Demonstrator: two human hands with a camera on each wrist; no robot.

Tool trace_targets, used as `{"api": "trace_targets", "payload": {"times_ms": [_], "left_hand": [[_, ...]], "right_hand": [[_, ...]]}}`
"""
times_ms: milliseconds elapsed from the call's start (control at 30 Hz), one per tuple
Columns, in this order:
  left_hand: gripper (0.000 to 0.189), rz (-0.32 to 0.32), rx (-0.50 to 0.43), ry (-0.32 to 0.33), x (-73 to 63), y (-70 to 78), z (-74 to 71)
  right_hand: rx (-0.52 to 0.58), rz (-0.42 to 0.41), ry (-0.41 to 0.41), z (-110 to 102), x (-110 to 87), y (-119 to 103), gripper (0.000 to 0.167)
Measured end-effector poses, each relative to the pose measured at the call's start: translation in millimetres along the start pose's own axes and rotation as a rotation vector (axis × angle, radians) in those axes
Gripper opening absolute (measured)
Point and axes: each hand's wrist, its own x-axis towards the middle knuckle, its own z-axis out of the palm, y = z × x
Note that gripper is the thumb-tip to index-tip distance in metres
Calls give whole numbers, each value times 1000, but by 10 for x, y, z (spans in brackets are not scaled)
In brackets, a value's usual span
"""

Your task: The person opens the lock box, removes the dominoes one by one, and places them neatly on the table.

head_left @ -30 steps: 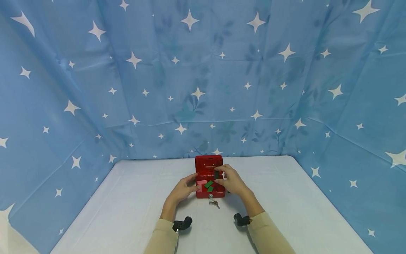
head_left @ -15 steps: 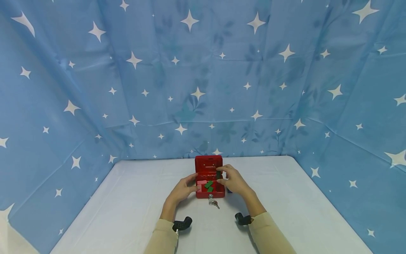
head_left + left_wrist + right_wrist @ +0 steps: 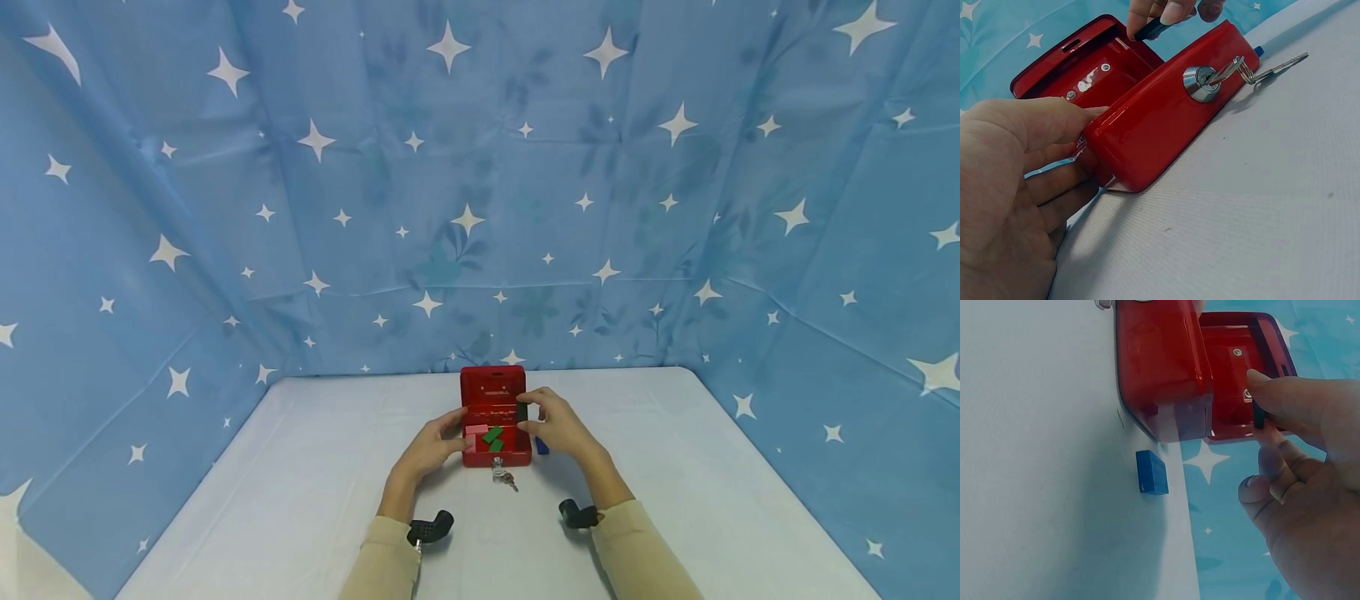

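Note:
A red metal cash box (image 3: 516,459) stands on the table with its lid (image 3: 1094,75) raised. My left hand (image 3: 429,450) grips its left side, thumb over the rim and fingers along the outer wall. Above the box's right edge, my right hand (image 3: 558,427) pinches a dark block (image 3: 1154,29) between thumb and fingers; part of the block is hidden by the fingertips. Inside the box lie green blocks (image 3: 492,434) and pink blocks (image 3: 477,429). A key ring (image 3: 1247,72) hangs from the front lock (image 3: 1202,84), with one key in it.
Just right of the box, a blue block (image 3: 1152,472) lies on the white table (image 3: 300,483). A blue star-patterned curtain (image 3: 480,183) closes off the back and both sides. Black wrist cameras (image 3: 431,528) sit at both wrists.
My right hand has shifted slightly right with the dark block, from over the box toward its right edge. More of the blue block now shows. My left hand has stayed put.

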Motion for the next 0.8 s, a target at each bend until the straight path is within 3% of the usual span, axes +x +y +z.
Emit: {"api": "trace_targets", "payload": {"times_ms": [800], "left_hand": [[67, 6, -9, -13, -3, 0, 1]], "right_hand": [[-14, 41, -28, -115, -21, 95, 46]]}}
